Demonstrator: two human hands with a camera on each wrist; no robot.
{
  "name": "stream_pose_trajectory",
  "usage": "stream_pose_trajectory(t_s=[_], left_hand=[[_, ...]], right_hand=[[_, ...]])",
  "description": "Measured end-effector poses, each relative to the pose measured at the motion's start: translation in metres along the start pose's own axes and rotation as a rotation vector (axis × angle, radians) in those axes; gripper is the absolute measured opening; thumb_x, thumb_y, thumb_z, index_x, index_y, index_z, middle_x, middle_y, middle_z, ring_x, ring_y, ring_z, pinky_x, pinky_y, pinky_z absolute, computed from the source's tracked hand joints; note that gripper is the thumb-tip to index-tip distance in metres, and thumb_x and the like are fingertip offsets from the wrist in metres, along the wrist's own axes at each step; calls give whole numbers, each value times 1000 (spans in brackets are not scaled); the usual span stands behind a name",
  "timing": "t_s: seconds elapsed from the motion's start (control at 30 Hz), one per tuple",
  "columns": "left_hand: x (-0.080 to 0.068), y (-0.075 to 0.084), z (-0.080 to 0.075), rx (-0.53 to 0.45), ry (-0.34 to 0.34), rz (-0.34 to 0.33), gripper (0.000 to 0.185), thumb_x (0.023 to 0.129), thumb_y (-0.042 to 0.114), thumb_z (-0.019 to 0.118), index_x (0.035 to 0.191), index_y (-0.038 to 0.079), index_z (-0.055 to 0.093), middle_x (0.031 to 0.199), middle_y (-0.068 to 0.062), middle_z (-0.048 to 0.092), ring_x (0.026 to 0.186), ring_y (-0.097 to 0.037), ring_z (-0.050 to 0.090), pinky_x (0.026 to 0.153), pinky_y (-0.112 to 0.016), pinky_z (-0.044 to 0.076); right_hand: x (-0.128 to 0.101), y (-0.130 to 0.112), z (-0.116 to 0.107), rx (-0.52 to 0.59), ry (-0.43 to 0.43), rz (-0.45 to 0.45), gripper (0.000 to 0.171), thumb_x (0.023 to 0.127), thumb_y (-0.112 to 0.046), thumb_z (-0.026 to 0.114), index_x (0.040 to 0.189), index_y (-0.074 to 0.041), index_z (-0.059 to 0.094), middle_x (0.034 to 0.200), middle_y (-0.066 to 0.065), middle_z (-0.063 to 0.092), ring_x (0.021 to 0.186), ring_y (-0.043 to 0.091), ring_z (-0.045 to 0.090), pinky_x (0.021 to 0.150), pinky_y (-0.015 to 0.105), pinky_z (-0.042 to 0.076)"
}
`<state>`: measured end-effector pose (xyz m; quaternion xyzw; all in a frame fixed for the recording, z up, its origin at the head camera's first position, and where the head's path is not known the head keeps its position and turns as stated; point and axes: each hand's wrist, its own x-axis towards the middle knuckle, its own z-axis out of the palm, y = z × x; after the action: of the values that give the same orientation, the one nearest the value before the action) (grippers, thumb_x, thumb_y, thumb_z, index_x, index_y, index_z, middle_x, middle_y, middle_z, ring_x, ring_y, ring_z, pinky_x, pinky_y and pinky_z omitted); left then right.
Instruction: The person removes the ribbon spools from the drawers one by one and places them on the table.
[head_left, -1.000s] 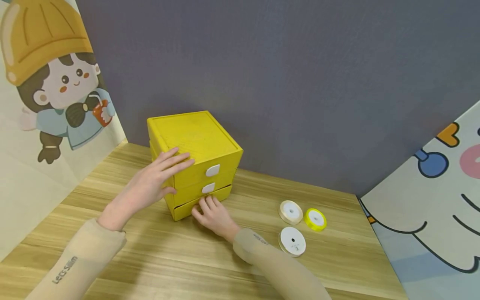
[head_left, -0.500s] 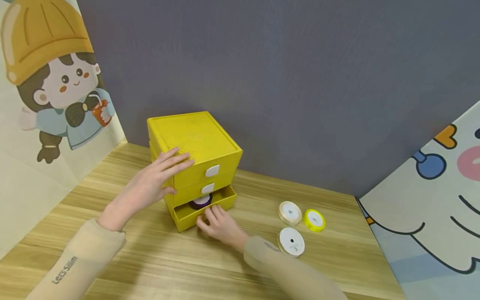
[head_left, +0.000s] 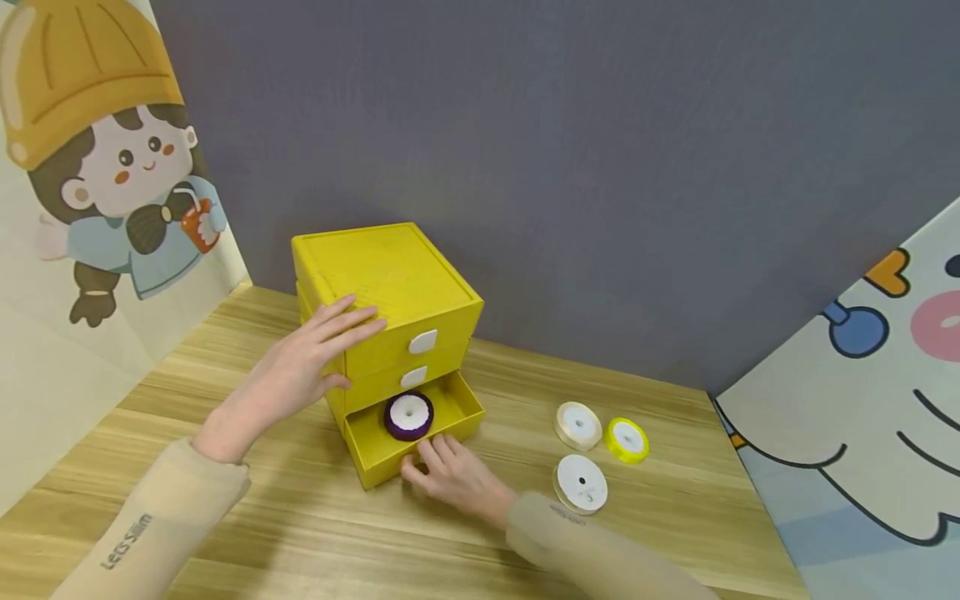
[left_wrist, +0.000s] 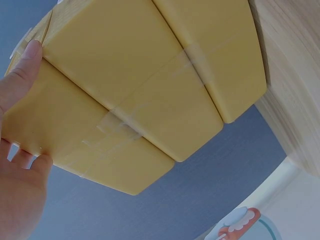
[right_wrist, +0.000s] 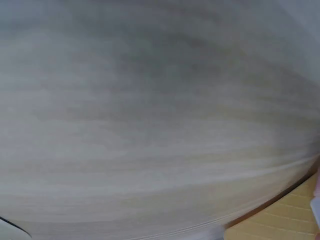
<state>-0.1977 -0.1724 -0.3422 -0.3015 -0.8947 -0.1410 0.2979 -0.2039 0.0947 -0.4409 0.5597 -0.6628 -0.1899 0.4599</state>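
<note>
A yellow chest of drawers (head_left: 382,267) stands on the wooden table with its bottom drawer (head_left: 375,458) pulled out. Inside that drawer lies a spool of purple ribbon (head_left: 408,415) with a white face. My left hand (head_left: 300,354) rests on the chest's upper left front corner, fingers extended over the top; in the left wrist view its thumb (left_wrist: 25,70) lies against the yellow casing. My right hand (head_left: 461,479) grips the front of the bottom drawer with curled fingers, hiding its handle in the head view. White tabs (head_left: 423,342) mark the two upper drawers, both pushed in.
Right of the chest lie a cream ribbon spool (head_left: 578,426), a bright yellow ribbon spool (head_left: 627,440) and a white-faced spool (head_left: 581,483), near the right forearm. A grey wall (head_left: 525,167) rises behind, with cartoon-printed panels (head_left: 150,192) at both sides.
The bottom drawer has slid out toward me with my right hand on it, from slightly ajar to well out, uncovering the purple ribbon spool. My left hand has stayed on the chest.
</note>
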Motion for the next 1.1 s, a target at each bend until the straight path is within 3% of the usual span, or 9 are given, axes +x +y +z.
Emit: stream_pose_trajectory(t_s=[0.3, 0.7, 1.1], left_hand=[[-1, 0, -1, -5, -3, -9, 97, 53, -1, 90, 139, 15, 49, 144, -8, 49, 140, -32, 36, 95, -48, 54], [-2, 1, -1, 7, 1, -5, 97, 51, -1, 90, 138, 14, 50, 144, -8, 50, 139, -33, 37, 85, -42, 59], [-1, 0, -1, 7, 7, 8, 98, 51, -1, 90, 138, 14, 50, 143, -8, 50, 138, -34, 38, 88, -43, 58]], right_hand=[[-7, -4, -14, 9, -27, 2, 36, 88, 7, 35, 95, -22, 56, 79, -4, 51, 67, 7, 54, 66, 13, 55], [-19, -10, -25, 51, 42, 15, 31, 86, 4, 37, 90, -20, 57, 78, -4, 49, 68, 8, 52, 66, 15, 55], [-48, -29, -18, 93, -104, -4, 31, 90, 4, 37, 102, -19, 54, 88, -1, 53, 75, 12, 55, 73, 18, 57]])
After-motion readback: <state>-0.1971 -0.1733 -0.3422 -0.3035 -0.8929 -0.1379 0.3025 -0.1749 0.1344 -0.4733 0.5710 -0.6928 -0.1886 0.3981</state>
